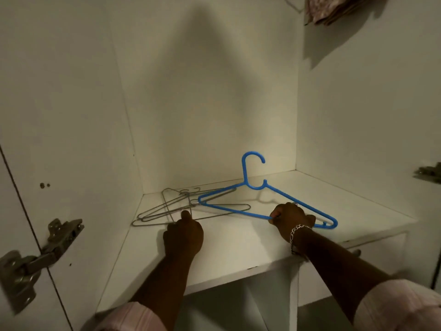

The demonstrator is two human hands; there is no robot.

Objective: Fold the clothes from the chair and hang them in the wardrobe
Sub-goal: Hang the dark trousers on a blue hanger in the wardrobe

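The patterned pinkish folded fabric [334,8] at the top right is cut off by the upper edge; its garment type cannot be determined. The blue plastic clothes hanger [256,187] has part of its lower bar concealed inside the right hand [292,217]. The grey wire hangers [181,206] overlap; their number is unclear, and the left hand [183,235] covers its own fingertips where they meet the wire. A grey metal hinge [429,173] is truncated by the right edge.

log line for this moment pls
right hand grips blue hanger | left hand pinches wire hangers | wardrobe shelf
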